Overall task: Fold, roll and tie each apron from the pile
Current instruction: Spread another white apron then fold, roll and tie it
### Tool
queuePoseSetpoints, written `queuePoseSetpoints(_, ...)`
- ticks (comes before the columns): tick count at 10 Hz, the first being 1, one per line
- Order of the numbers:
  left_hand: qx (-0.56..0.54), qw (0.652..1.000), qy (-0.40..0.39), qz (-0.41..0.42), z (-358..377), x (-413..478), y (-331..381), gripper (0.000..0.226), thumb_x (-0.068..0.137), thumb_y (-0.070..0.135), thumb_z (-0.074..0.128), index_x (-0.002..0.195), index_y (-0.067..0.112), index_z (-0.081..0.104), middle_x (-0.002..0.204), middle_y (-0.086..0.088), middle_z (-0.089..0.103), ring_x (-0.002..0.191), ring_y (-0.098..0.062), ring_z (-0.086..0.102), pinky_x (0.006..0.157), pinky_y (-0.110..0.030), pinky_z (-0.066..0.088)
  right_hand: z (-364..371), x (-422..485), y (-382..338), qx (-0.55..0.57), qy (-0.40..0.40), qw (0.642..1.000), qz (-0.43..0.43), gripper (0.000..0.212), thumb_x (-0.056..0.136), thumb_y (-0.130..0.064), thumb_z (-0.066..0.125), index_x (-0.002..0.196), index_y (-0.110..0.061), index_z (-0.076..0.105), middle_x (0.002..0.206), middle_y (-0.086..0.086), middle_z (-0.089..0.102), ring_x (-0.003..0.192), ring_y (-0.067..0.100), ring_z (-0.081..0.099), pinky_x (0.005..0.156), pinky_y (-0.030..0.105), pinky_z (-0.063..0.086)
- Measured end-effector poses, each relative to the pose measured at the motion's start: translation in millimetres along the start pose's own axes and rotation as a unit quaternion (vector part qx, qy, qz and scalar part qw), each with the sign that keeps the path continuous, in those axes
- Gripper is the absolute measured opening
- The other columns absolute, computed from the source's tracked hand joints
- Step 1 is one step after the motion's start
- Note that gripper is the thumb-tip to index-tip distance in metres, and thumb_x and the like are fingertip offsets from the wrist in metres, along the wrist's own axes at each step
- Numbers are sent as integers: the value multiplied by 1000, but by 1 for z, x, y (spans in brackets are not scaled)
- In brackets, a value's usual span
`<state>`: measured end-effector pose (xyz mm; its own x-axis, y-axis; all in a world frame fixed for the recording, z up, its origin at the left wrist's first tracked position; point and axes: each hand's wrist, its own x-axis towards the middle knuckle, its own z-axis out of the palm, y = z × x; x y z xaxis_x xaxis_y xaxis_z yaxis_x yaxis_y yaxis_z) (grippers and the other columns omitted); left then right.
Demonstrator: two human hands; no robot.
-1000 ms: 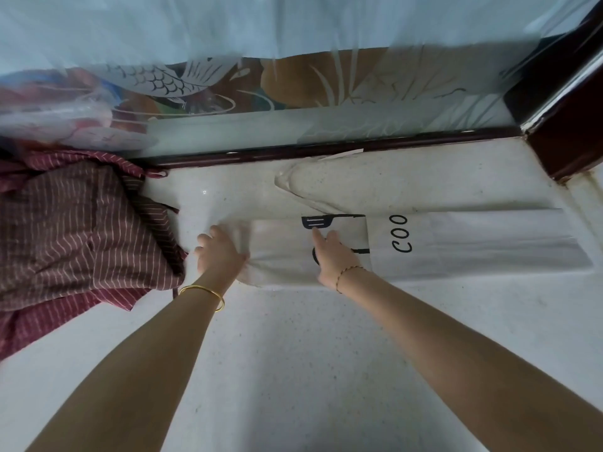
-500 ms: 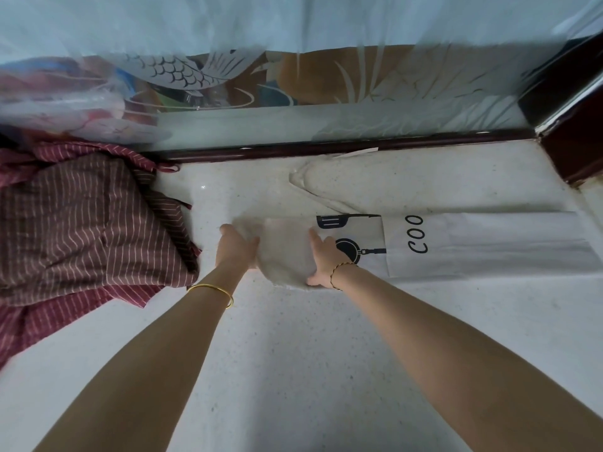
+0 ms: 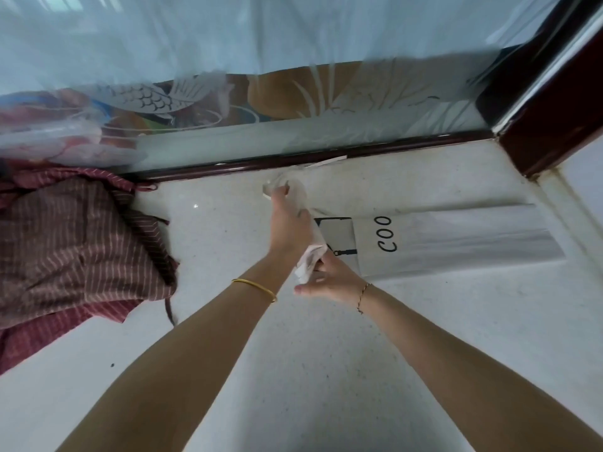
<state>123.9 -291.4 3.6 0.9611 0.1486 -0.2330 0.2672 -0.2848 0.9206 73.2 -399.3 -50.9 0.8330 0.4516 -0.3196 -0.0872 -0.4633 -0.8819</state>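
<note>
Lying folded into a long strip across the white counter (image 3: 293,370): the cream apron (image 3: 456,239), left end being rolled. Left hand (image 3: 288,223) gripping the roll's far end, right hand (image 3: 329,278) pinching its near end. Seeming light, soft, liable to unroll; likely best gripping both roll ends. Red striped pile (image 3: 75,243) waiting far left.

A pale speckled tabletop (image 3: 293,370) carries everything. A folded white apron (image 3: 456,243) lies flat on it, printed with the letters COO, its long side running toward the dark wooden frame (image 3: 538,148). Well left of the white apron, a heap of maroon striped aprons (image 3: 75,246) rests on the tabletop, against the frosted glass panel (image 3: 293,138) behind.
</note>
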Motion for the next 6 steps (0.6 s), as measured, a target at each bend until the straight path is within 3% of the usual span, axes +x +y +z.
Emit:
queuePoseSetpoints(1, 24, 998, -53, 30, 36, -8, 16, 51, 90, -2, 40, 137, 13, 25, 104, -6, 53, 77, -19, 54, 58, -29, 46, -6, -10, -4, 244, 193, 944, 109, 24, 78, 0, 66, 61, -16, 62, 61, -4, 62, 65, 9, 63, 56, 21, 52)
queuePoseSetpoints(2, 31, 983, -171, 51, 71, -22, 26, 56, 91, 6, 50, 141, 18, 28, 125, -5, 50, 89, -16, 58, 71, -26, 52, -21, -24, 11, 342, 303, 878, 143, 31, 92, 2, 52, 72, -21, 56, 68, -7, 61, 69, 11, 58, 60, 22, 54)
queuePoseSetpoints(3, 41, 973, -193, 120, 83, -32, 25, 35, 96, 17, 50, 130, 12, 47, 113, -2, 56, 98, -15, 57, 89, -29, 51, -37, -33, 28, 393, 358, 829, 174, 15, 91, -2, 57, 80, -12, 58, 82, 4, 60, 83, 22, 62, 65, 25, 56)
queuePoseSetpoints(4, 101, 967, -49, 228, 75, -26, 5, 20, 92, 0, 44, 104, 5, 59, 104, -4, 55, 97, -16, 52, 87, -20, 42, -47, -37, 40, 425, 415, 778, 206, 9, 88, -10, 64, 88, -3, 59, 80, 6, 61, 75, 19, 61, 51, 18, 55)
queuePoseSetpoints(5, 184, 960, -5, 213, 62, -19, -24, 19, 90, -3, 44, 100, 5, 59, 106, -8, 53, 100, -21, 49, 88, -25, 42, -51, -35, 51, 438, 434, 750, 240, 18, 87, -10, 65, 72, -7, 55, 72, 7, 55, 66, 18, 56, 57, 27, 55)
queuePoseSetpoints(6, 292, 921, -81, 246, 60, -19, -54, 26, 93, 7, 45, 117, 5, 55, 122, -12, 49, 112, -28, 45, 96, -37, 42, -56, -36, 63, 404, 458, 749, 256, 21, 85, -11, 65, 68, -6, 54, 76, 11, 56, 76, 27, 57, 77, 47, 54)
